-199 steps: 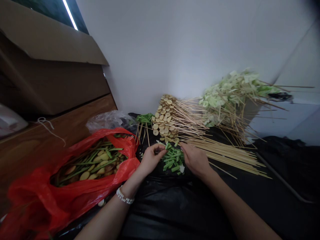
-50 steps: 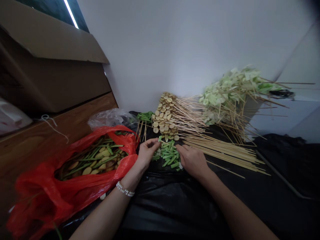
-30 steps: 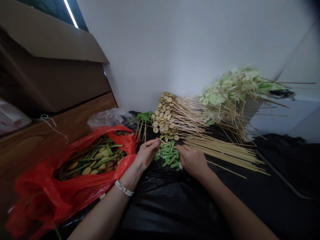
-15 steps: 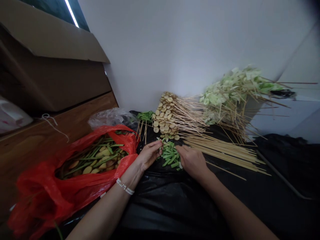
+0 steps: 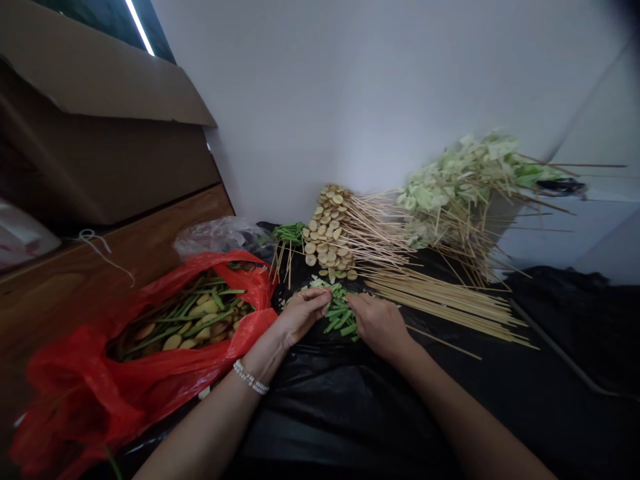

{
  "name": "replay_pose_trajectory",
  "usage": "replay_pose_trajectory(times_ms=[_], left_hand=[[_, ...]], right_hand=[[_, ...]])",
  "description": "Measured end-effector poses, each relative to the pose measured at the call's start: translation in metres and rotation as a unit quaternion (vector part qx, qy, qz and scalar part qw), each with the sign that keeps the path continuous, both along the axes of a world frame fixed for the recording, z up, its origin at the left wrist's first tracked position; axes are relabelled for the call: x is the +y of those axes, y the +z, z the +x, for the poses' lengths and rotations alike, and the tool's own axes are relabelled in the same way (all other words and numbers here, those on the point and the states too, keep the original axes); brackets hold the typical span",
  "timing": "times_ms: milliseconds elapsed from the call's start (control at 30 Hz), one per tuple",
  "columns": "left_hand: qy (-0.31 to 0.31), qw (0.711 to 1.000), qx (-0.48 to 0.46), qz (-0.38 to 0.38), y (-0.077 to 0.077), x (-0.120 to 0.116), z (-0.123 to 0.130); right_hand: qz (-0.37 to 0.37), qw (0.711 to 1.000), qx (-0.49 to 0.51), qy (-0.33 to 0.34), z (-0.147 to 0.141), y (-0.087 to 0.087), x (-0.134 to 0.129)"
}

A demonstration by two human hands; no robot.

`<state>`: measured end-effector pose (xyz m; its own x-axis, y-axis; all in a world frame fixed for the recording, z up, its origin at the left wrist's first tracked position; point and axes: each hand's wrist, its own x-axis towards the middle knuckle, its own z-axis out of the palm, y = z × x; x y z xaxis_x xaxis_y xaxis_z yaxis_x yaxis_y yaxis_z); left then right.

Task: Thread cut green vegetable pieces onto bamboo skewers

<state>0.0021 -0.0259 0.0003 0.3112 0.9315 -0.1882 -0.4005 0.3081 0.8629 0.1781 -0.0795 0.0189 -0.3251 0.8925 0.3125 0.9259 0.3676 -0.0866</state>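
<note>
Your right hand [image 5: 379, 325] seems wrapped around a skewer [image 5: 445, 343]; your left hand [image 5: 303, 315] appears to pinch one green piece [image 5: 337, 290]. The cut stalks [image 5: 341, 320] between them should be light, crisp, easily split: hold mid-length. Pale slices [image 5: 329, 235] lie beyond.

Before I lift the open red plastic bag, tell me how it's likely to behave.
The red plastic bag will probably sag and fold, since its walls look thin and crumpled. It may feel heavy for such thin film, as pale slices and green stalks are heaped inside. With its mouth wide open, tipping could spill some.
</note>
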Motion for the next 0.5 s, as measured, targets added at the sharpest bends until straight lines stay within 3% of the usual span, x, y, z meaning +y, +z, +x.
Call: replay_pose_trajectory(times_ms=[367, 500], left_hand=[[0.026, 0.981, 0.118, 0.150, 0.0031, 0.0023, -0.0016], [0.037, 0.945, 0.228, 0.233, 0.0003, 0.0040, -0.0032]], right_hand=[[-0.006, 1.000, -0.003, -0.016, 0.0027, 0.0021, 0.0026], [0.042, 0.998, 0.002, -0.055, 0.0097, 0.0033, 0.0051]])
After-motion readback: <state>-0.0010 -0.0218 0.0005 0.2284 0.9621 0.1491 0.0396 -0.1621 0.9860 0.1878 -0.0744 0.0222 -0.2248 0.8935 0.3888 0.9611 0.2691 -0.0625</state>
